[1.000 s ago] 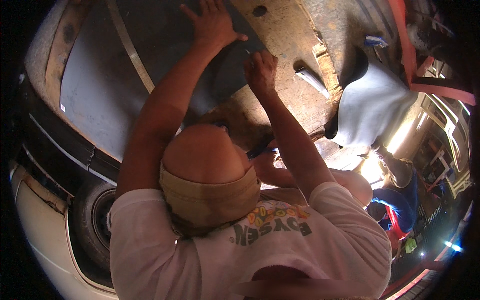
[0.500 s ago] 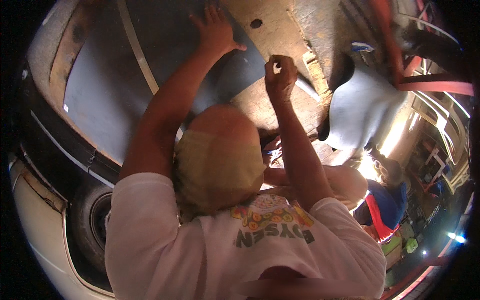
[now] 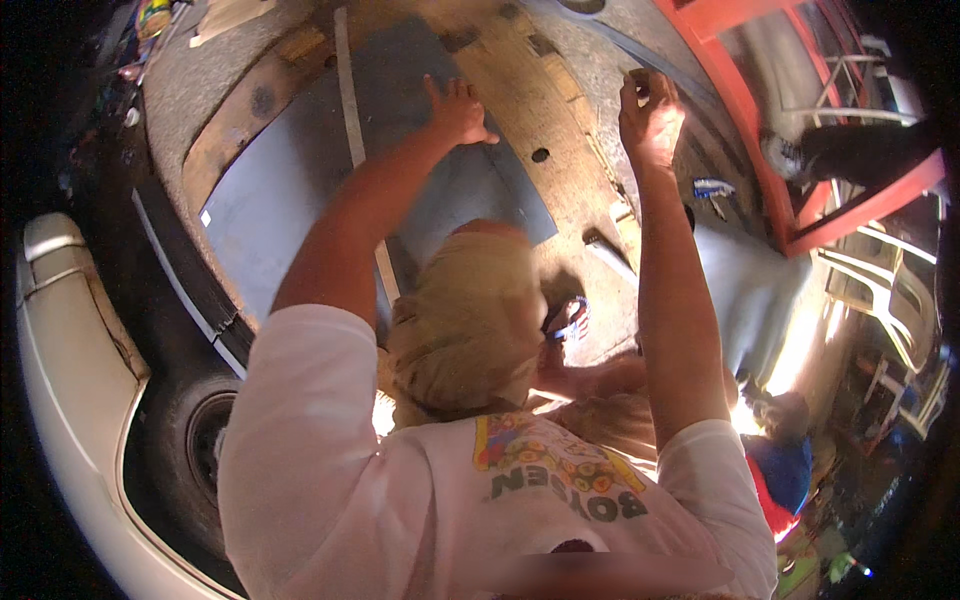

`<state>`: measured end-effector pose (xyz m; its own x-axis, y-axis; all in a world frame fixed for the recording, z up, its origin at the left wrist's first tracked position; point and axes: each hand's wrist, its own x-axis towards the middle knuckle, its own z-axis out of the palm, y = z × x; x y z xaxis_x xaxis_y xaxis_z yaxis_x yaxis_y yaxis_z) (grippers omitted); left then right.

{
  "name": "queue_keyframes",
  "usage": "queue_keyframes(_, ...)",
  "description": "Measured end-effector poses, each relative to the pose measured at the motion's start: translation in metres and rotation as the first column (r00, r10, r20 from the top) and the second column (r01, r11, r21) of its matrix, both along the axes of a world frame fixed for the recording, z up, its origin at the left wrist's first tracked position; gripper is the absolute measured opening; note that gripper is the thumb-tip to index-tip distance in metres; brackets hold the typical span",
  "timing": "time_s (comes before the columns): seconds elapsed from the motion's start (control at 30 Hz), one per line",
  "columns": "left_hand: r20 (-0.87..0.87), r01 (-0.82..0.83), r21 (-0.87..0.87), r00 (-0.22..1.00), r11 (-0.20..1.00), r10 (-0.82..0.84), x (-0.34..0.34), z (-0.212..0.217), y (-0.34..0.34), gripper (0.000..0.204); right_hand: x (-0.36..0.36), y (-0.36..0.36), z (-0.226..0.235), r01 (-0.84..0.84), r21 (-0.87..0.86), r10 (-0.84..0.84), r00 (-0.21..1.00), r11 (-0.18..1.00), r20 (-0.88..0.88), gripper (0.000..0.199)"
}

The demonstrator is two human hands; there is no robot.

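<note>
My left hand [image 3: 457, 110] is raised with its fingers spread, pressing flat on a grey sheet panel [image 3: 290, 190] fixed to a rusty brown underside [image 3: 520, 80] overhead. My right hand [image 3: 650, 115] is raised further right, off the panel, beside the red frame. Its fingers are curled around a small object that I cannot make out. A head in a tan cap [image 3: 470, 320] and a white printed shirt [image 3: 400, 500] fill the lower middle.
A white car body [image 3: 60, 340] and a tyre [image 3: 190, 450] are at the left. A red metal frame [image 3: 770, 150] and white chairs [image 3: 880, 290] stand at the right. Another person in blue and red [image 3: 780, 470] crouches at lower right, with a hand [image 3: 570, 370] near a small blue-and-red object.
My right hand has left the edge of the grey panel and moved up and to the right, fingers closed. My left hand has stayed on the panel. The view has shifted.
</note>
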<state>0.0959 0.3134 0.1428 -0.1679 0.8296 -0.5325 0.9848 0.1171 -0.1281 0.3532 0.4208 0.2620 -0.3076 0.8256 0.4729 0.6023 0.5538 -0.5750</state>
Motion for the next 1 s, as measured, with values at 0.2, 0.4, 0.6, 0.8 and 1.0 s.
queue_keyframes(0.2, -0.024, 0.13, -0.224, 0.99, 0.966, -0.138, -0.033, 0.029, -0.008, 0.12, -0.032, -0.008, -0.014, -0.12, -0.055, 0.117, 0.991, 0.991, -0.061, 0.017)
queue_keyframes(0.4, 0.06, -0.264, 0.103, 0.964, 0.959, 0.259, -0.029, -0.01, -0.039, 0.119, -0.092, -0.044, -0.061, -0.338, -0.052, 0.328, 0.933, 0.94, -0.149, 0.018)
queue_keyframes(0.6, 0.086, -0.298, 0.179, 0.954, 0.938, 0.287, -0.066, -0.08, -0.031, 0.131, -0.213, -0.051, -0.145, -0.493, -0.037, 0.494, 0.869, 0.869, 0.029, 0.018)
queue_keyframes(0.8, 0.121, -0.238, 0.239, 0.969, 0.942, 0.214, -0.074, -0.112, -0.038, 0.127, -0.304, -0.023, -0.231, -0.585, -0.061, 0.579, 0.772, 0.808, 0.264, 0.026)
queue_keyframes(1.0, 0.138, -0.22, 0.157, 0.97, 0.963, 0.199, -0.084, -0.111, -0.035, 0.119, -0.357, -0.004, -0.272, -0.594, -0.139, 0.586, 0.677, 0.792, 0.446, 0.028)
